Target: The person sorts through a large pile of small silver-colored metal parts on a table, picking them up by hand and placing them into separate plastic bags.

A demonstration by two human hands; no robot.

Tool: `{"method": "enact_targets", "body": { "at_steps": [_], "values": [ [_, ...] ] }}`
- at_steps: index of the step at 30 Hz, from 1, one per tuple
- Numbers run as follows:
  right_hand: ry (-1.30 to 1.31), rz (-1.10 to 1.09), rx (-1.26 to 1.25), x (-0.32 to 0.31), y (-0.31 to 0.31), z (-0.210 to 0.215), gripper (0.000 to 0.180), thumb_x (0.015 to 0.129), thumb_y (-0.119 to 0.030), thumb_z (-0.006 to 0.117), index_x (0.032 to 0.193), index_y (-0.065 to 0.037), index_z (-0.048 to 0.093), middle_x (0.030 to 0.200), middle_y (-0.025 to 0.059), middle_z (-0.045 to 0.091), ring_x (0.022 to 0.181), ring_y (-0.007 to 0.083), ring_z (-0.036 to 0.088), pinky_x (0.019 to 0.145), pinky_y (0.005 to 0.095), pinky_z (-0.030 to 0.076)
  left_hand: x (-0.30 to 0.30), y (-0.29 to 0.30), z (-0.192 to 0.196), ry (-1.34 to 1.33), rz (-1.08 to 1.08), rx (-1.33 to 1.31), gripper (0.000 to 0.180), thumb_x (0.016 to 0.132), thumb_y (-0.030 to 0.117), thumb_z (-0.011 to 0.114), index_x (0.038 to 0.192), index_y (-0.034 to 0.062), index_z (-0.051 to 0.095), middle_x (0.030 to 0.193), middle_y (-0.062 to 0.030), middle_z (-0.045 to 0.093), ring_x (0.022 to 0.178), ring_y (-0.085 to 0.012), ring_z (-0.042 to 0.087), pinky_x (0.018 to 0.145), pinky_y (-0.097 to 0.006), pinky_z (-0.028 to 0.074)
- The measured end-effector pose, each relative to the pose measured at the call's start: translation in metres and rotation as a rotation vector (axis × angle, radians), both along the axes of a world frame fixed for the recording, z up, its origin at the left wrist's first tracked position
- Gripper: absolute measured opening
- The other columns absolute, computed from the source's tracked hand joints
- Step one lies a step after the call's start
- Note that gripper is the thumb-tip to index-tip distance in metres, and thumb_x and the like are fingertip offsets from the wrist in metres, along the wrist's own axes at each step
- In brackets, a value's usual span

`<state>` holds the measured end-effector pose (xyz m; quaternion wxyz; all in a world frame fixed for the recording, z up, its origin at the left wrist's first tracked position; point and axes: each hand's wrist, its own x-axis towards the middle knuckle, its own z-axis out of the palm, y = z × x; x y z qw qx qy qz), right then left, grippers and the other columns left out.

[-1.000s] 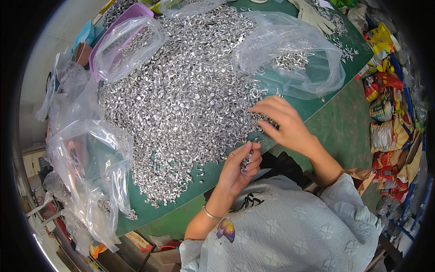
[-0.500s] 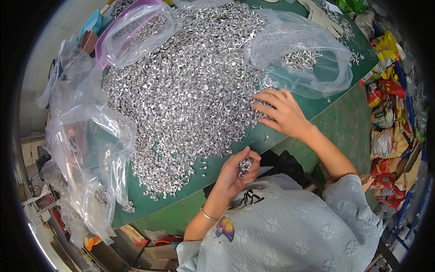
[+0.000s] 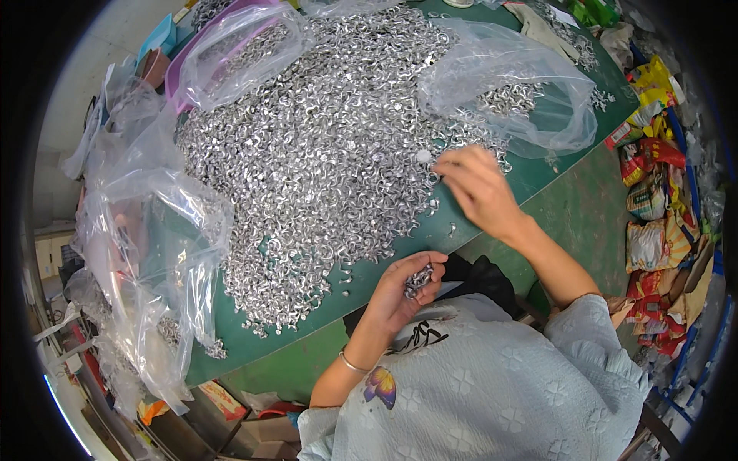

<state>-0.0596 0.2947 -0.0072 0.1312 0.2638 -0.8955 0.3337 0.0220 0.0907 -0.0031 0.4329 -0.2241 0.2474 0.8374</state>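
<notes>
Left hand [image 3: 393, 290], half closed, cups metal pieces [image 3: 418, 282], best held level against spills; right hand [image 3: 486, 196], fingers bent, hold unclear, at the pile's [image 3: 307, 169] right side.

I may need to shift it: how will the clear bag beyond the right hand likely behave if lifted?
The bag would probably be floppy, as its thin film lies wrinkled and slumped. Metal pieces show through it; if they are inside, it may sag there. Pushed, it would likely crumple rather than roll, since its sides look limp.
</notes>
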Motion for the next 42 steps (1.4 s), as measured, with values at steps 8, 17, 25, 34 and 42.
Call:
{"method": "enact_targets", "body": {
  "at_steps": [8, 17, 25, 34, 42],
  "values": [
    [0.108, 0.243, 0.217, 0.005, -0.009, -0.01, 0.023, 0.074, -0.013, 0.067, 0.097, -0.01, 0.062, 0.106, 0.0024, 0.058, 0.104, 0.0226, 0.052, 0.091, 0.0379, 0.04, 0.001, -0.002, 0.0, 0.013, 0.012, 0.019, 0.027, 0.094, 0.017, 0.049, 0.108, -0.0037, 0.057, 0.073, -0.0029, 0.051, 0.055, -0.0082, 0.041, 0.048, -0.021, 0.032],
    [0.201, 0.049, 0.242, -0.007, 0.034, -0.007, 0.023, 0.07, -0.004, 0.065, 0.092, -0.007, 0.06, 0.101, 0.0048, 0.059, 0.103, 0.0235, 0.054, 0.088, 0.0389, 0.04, 0.0, -0.003, 0.002, 0.033, 0.015, 0.022, 0.025, 0.092, 0.016, 0.049, 0.106, -0.0037, 0.056, 0.069, -0.0028, 0.044, 0.054, -0.008, 0.037, 0.045, -0.02, 0.029],
    [0.044, -0.191, -0.09, -0.01, 0.046, -0.007, 0.016, 0.073, 0.004, 0.061, 0.088, -0.002, 0.062, 0.091, 0.0106, 0.061, 0.091, 0.0283, 0.058, 0.081, 0.0377, 0.044, -0.002, -0.003, 0.0, 0.033, -0.013, 0.058, 0.024, 0.094, 0.018, 0.048, 0.106, -0.0019, 0.056, 0.067, -0.0009, 0.04, 0.052, -0.0068, 0.034, 0.042, -0.02, 0.026],
    [0.058, 0.033, 0.175, -0.014, 0.001, -0.004, 0.014, 0.079, -0.011, 0.065, 0.092, -0.005, 0.063, 0.116, 0.0056, 0.055, 0.11, 0.0264, 0.049, 0.09, 0.04, 0.038, 0.0, 0.003, 0.001, -0.04, 0.045, 0.023, 0.032, 0.098, 0.031, 0.045, 0.094, 0.0019, 0.059, 0.068, -0.0041, 0.044, 0.054, -0.0105, 0.039, 0.044, -0.021, 0.03],
    [0.07, 0.02, 0.199, -0.005, 0.021, -0.002, 0.019, 0.076, -0.014, 0.067, 0.094, -0.007, 0.063, 0.114, 0.0053, 0.056, 0.11, 0.0264, 0.05, 0.092, 0.0418, 0.037, -0.002, -0.003, 0.006, 0.026, -0.032, -0.012, 0.031, 0.098, 0.026, 0.047, 0.105, -0.002, 0.059, 0.071, -0.0032, 0.051, 0.056, -0.0088, 0.044, 0.047, -0.02, 0.034]
  ]
}}
